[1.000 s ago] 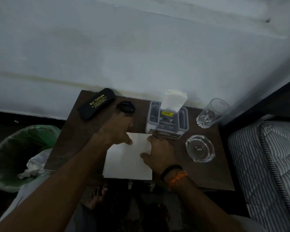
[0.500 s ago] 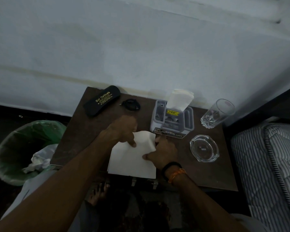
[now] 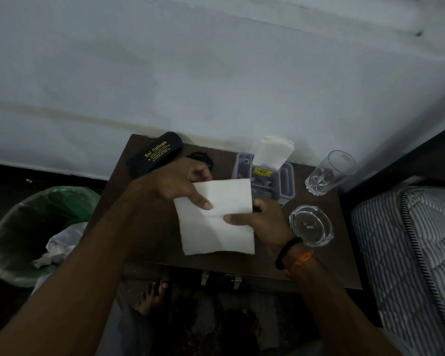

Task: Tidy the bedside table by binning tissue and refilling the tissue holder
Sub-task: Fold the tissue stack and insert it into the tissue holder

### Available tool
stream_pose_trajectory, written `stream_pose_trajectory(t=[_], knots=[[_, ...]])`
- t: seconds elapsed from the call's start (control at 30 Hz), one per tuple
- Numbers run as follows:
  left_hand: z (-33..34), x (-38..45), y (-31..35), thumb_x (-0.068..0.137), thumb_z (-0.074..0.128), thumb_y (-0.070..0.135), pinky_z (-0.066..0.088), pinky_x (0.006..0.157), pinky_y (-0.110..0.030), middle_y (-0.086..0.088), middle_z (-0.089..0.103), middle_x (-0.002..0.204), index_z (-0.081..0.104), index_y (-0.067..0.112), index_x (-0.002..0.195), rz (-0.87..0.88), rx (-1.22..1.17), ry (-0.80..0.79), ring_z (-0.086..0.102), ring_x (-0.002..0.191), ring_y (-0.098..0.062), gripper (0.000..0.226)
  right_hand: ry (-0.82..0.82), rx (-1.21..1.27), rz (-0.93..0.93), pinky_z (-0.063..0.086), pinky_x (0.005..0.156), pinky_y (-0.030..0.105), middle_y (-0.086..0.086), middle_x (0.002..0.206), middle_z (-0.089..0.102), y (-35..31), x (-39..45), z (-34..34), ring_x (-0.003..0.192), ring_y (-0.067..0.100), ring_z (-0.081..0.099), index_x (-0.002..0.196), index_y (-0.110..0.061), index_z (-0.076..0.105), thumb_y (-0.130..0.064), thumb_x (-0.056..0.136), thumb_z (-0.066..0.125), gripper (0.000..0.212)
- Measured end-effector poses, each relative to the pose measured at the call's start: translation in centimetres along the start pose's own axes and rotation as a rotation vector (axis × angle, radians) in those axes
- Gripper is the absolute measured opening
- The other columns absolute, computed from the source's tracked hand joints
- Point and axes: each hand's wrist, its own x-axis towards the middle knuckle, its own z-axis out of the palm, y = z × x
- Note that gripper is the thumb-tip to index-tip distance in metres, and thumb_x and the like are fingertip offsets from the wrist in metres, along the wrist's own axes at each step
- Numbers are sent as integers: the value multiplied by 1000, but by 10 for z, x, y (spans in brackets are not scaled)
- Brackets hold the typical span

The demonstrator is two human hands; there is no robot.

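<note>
Over near table edge: left hand point(image 3: 175, 186) and right hand point(image 3: 257, 222) pinching tissue sheet point(image 3: 216, 219) by opposite sides, lifting far edge, lower part seemingly resting on bedside table point(image 3: 149, 242). Risking a tear if pinches pull apart; risking a crumpled fold that jams in tissue holder point(image 3: 267, 176), already showing a tuft. Possibly nudging ashtray point(image 3: 310, 224) or glass point(image 3: 329, 173) when reaching past. Sitting further back: black case point(image 3: 154, 155). Standing left: bin point(image 3: 16, 237) holding used tissue. Lying right: striped mattress point(image 3: 409, 253). Backing all: pale wall.

tissue sheet point(image 3: 216, 217): matt white paper | bedside table point(image 3: 329, 263): dark matt wood | ashtray point(image 3: 310, 225): clear glossy glass | spectacle case point(image 3: 154, 154): matt black
</note>
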Motion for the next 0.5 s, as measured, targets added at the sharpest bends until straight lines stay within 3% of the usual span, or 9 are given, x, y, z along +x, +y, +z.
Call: stream_pose_trajectory(t=[0.13,0.27,0.37,0.5], knots=[[-3,-4,9,59,89,3,60,81,-36,-5,74,104,68,9,106,73,-248,188,71,95,-21,52,-127,255,16,58,86,45,9,110,75,-14,-2,-8,102,29,70,111,-8,71,1,79,74,34],[3,2,12,62,87,12,59,85,-39,-5,73,109,65,10,113,51,-550,332,71,101,-22,55,-130,470,24,58,84,46,15,117,71,-16,2,-16,105,34,69,123,-2,63,1,81,67,42],[18,0,20,79,78,15,60,79,-33,-6,76,107,66,9,110,3,-712,285,72,98,-23,34,-112,543,-12,58,86,47,16,121,69,-16,6,-21,108,37,67,126,-1,61,3,85,63,42],[39,-2,27,87,71,13,60,81,-40,-10,75,109,68,9,117,-32,-774,213,72,99,-28,31,-84,574,-29,50,98,56,17,123,68,-13,12,-19,113,39,64,126,-3,62,0,81,68,45]])
